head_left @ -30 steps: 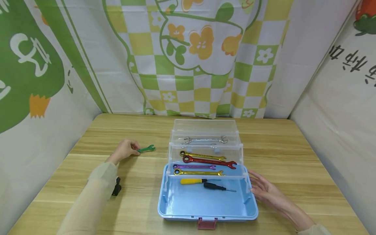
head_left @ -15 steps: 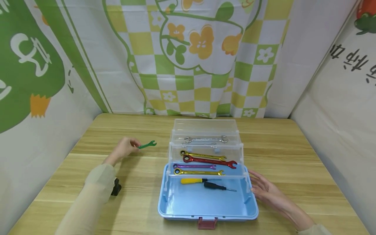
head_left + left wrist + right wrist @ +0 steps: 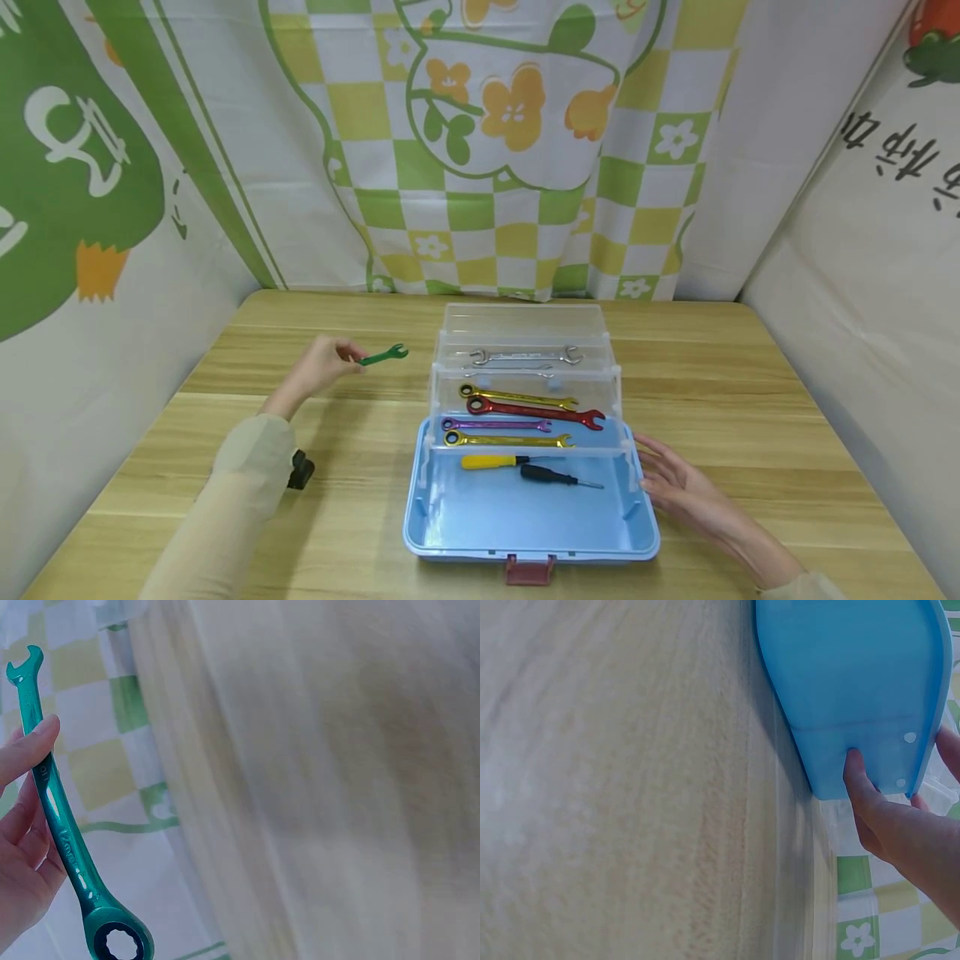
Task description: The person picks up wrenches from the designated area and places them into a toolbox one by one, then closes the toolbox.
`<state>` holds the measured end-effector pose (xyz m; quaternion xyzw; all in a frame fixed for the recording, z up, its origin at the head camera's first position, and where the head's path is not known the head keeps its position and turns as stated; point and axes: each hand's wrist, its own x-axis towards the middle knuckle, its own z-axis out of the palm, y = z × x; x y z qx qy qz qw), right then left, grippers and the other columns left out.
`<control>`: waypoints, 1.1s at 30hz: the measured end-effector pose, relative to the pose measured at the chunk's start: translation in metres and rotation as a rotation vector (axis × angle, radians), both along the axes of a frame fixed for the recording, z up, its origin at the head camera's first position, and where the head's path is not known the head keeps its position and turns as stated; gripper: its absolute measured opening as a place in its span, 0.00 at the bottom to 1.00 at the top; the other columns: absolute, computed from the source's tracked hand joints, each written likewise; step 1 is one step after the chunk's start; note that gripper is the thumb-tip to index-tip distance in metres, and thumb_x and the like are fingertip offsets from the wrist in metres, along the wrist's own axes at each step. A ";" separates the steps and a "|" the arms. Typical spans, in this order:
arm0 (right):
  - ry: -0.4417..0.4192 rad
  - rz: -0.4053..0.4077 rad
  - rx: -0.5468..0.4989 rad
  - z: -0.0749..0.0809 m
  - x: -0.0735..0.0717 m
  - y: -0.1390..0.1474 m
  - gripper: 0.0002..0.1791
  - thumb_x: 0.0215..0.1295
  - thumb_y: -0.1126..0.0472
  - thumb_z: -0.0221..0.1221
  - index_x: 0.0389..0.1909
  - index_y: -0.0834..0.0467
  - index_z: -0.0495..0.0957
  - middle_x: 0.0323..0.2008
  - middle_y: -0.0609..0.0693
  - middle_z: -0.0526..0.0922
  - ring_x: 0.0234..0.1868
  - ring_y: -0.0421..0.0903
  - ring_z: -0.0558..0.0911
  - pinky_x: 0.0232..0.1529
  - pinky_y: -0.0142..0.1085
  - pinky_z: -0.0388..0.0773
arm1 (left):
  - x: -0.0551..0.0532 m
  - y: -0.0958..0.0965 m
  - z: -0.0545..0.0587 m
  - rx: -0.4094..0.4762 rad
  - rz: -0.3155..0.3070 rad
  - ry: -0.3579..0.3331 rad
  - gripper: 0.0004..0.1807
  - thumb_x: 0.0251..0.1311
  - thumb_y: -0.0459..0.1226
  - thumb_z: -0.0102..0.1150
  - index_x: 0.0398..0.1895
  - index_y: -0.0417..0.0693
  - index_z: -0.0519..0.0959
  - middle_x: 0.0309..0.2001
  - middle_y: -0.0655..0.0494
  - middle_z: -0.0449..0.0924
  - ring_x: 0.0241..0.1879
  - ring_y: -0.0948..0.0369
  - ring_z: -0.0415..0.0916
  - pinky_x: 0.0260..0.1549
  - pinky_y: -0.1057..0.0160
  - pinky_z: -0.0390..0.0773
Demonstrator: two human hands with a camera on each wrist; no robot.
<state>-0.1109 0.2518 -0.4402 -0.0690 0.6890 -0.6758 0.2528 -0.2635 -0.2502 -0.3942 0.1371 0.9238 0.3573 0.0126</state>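
Observation:
My left hand [image 3: 324,365] pinches a green combination wrench [image 3: 67,832] by its shank, raised over the left part of the table. In the left wrist view the wrench's open jaw points up and its ratchet ring faces down. My right hand [image 3: 686,487] rests against the right side of a blue toolbox [image 3: 532,533], one digit laid on the outer wall [image 3: 847,682] and another at the rim. Clear trays stand raised at the back of the box, bearing a red wrench [image 3: 536,412], a purple wrench [image 3: 495,426], yellow wrenches [image 3: 510,441] and silver wrenches [image 3: 525,357].
A yellow-handled screwdriver [image 3: 491,462] and a black-handled screwdriver [image 3: 551,475] lie in the box. A dark red latch [image 3: 529,571] hangs at its front. Patterned cloth [image 3: 525,208] closes off the table's [image 3: 360,517] far edge.
My left hand has lifted the green wrench up off the table and moved it slightly right, away from me. The right hand and the toolbox have stayed in place.

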 end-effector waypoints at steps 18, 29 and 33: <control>-0.014 -0.005 -0.005 0.000 0.000 0.000 0.37 0.65 0.63 0.47 0.67 0.57 0.35 0.65 0.69 0.39 0.62 0.58 0.59 0.57 0.43 0.63 | -0.005 0.044 0.041 0.027 -0.094 0.108 0.05 0.44 0.28 0.64 0.27 0.39 0.80 0.25 0.51 0.78 0.25 0.59 0.70 0.23 0.64 0.70; -0.006 -0.004 -0.011 0.000 0.001 0.001 0.37 0.65 0.63 0.47 0.67 0.57 0.36 0.65 0.68 0.40 0.62 0.54 0.60 0.57 0.42 0.63 | -0.016 0.078 0.068 -0.016 -0.161 0.174 0.06 0.43 0.29 0.65 0.28 0.40 0.81 0.25 0.52 0.79 0.24 0.59 0.70 0.22 0.65 0.70; -0.012 -0.009 -0.003 0.001 0.001 0.001 0.37 0.65 0.63 0.47 0.68 0.57 0.36 0.65 0.68 0.39 0.62 0.55 0.59 0.57 0.43 0.62 | -0.019 0.090 0.075 -0.005 -0.205 0.189 0.07 0.42 0.28 0.65 0.28 0.39 0.81 0.26 0.51 0.79 0.24 0.60 0.71 0.23 0.65 0.71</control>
